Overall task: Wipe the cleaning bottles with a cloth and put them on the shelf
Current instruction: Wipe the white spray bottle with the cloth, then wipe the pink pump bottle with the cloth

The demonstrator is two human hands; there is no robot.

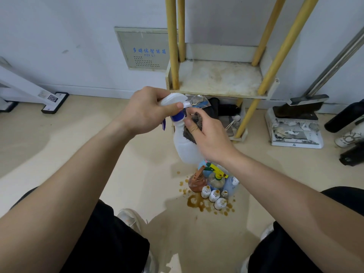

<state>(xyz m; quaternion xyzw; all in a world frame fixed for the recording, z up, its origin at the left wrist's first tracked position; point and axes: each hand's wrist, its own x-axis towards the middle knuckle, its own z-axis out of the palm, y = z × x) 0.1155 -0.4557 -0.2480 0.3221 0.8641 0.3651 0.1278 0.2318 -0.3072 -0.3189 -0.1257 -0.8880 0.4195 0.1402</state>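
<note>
My left hand (146, 110) grips the white spray head of a white spray bottle (184, 147) with a blue collar, holding it in the air in front of the shelf. My right hand (204, 133) holds a dark grey cloth (194, 125) and presses it against the bottle's shoulder. The shelf (222, 77) is a stained white board on yellow poles, bare on top. On the floor below the held bottle stands a cluster of bottles (213, 184): a brown spray bottle, a clear one with a yellow trigger, blue ones and several small white ones.
Brown liquid is spilled on the beige floor (199, 203) round the small bottles. Dark items and a clear bag lie under the shelf. A dustpan and brush (295, 123) stand to the right, black objects further right. A white stand base (55, 101) sits at left. My knees frame the bottom.
</note>
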